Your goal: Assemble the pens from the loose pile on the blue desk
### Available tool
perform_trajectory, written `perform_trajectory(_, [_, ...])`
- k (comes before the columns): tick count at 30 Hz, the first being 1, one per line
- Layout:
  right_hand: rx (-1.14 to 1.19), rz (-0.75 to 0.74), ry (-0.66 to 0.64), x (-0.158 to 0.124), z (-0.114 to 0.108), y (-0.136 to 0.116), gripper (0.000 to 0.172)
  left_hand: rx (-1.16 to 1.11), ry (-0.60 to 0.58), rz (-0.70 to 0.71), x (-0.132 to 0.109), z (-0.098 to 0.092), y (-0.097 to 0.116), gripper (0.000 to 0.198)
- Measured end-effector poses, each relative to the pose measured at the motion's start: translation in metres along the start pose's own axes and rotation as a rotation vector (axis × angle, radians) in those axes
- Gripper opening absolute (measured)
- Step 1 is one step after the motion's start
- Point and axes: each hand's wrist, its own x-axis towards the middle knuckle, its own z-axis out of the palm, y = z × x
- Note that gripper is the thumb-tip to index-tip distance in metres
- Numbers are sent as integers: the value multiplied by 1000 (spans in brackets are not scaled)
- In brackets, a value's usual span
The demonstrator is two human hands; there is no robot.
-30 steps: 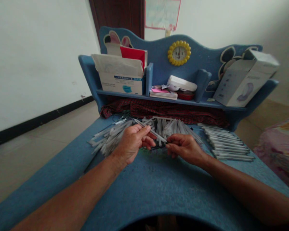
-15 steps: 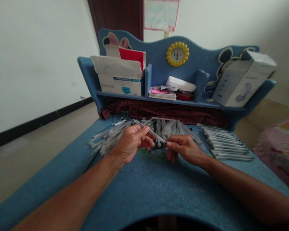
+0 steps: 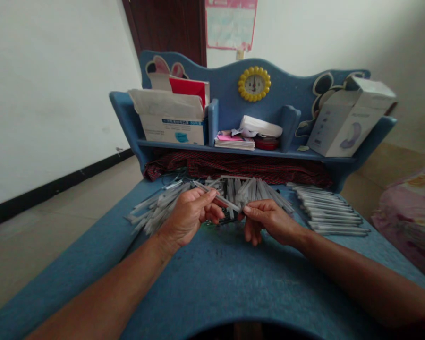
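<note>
Nearby: bare blue worktop point(image 3: 212, 283) lies open between the forearms, up to its curved near edge | left hand point(image 3: 189, 217) curls closed, pinching a thin grey stick point(image 3: 221, 200) | right hand point(image 3: 269, 221) nips the stick's lower end | loose stick heap point(image 3: 156, 208) just behind, spilling toward the left edge | tidy row point(image 3: 335, 215) near the right edge | shelf point(image 3: 233, 150) walls off the back.

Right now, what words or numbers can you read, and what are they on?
No text is clear enough to quote.
Left box: blue print, too blurred.
Right carton: print too blurred.
Yellow clock: numerals too small.
Wall poster: blurred.
Thin stick in left hand and right hand: no print.
</note>
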Motion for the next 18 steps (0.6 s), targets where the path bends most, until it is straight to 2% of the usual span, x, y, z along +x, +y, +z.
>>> perform_trajectory(8, [-89,-47,58,1,-1,3,32,14,19,2,0,0,-1,14])
perform_trajectory(15, [-54,13,8,-1,3,-1,41,14,6,-17,0,0,0,13])
perform_trajectory(18, [-49,-1,15,0,1,0,37,5,25,-7,0,0,1,12])
